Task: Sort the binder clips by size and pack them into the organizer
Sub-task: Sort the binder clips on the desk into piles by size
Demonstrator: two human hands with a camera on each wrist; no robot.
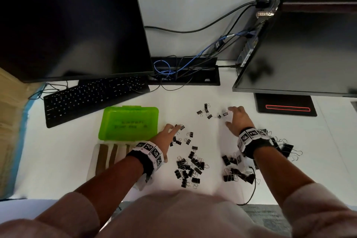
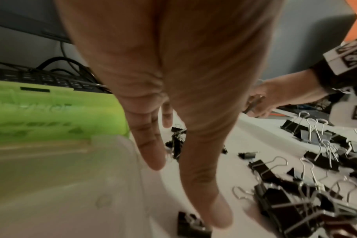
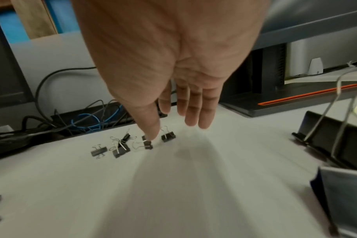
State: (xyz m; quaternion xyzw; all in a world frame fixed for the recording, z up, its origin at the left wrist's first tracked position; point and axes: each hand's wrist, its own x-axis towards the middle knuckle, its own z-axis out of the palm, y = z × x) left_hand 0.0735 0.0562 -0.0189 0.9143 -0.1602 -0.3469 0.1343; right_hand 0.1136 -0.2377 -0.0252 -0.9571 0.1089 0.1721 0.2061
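— Clips everywhere, as we see it: black binder clips [image 1: 190, 166] lie loose on the white bench [image 1: 202, 102], with one heap in the middle near the person, a second heap [image 1: 238, 172] to its right, and larger ones [image 1: 287, 149] beyond the right wrist.

— And the small ones?

— We count a few small clips [image 1: 205, 111] farther back, well apart from the heaps. The right hand [image 1: 238, 121] is over that spot, fingers straight and spread, holding nothing. In the right wrist view the thumb tip touches, or nearly touches, one small clip [image 3: 147, 144]; we cannot tell which.

— What about the left hand [image 1: 168, 135]?

— Also relaxed, fingers extended and empty. It hovers at another scatter of clips [image 1: 183, 135], just right of the organizer. Whether the fingertips touch any clip, we cannot tell.

— Where is the organizer?

— We see its green lid [image 1: 128, 122] flipped open, lying flat beside the keyboard [image 1: 92, 98], and the clear compartmented tray [image 1: 92, 160] in front of it, partly hidden under the left forearm. The left wrist view blurs the tray, so we cannot tell what its compartments hold.

— So the two hands are apart?

— Yes, well apart, each over its own group of clips.
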